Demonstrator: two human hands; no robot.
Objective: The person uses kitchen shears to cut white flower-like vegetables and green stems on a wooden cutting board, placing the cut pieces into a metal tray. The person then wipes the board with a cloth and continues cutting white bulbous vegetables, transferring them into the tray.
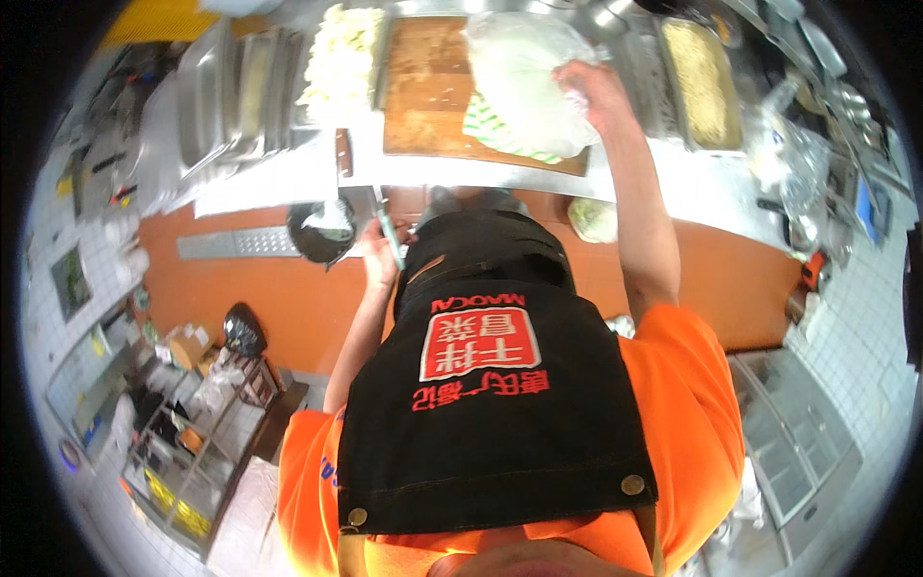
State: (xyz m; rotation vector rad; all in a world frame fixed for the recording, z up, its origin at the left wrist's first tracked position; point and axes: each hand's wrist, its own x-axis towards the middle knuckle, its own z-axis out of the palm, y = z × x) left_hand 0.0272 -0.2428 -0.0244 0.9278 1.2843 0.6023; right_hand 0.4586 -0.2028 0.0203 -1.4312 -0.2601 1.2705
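Observation:
My right hand (595, 90) grips the edge of a clear plastic bag (530, 86) with something pale green inside, perhaps a cabbage. The bag rests on a wooden cutting board (425, 86), over a green-and-white striped cloth or sheet (494, 133). Low by my left hip, below the counter's front edge, my left hand (381, 249) is closed around the teal handle of a slim tool (390, 234). Its narrow tip points toward the counter; whether it is a knife or a peeler cannot be told.
A wooden handle (344, 153) lies left of the board, beside a metal pan of chopped pale vegetable (342, 65). Farther left stand steel pans (209, 94). Right is a pan of yellowish shreds (696, 83). Below are a black-lined bin (322, 231) and a pale green cabbage (595, 218).

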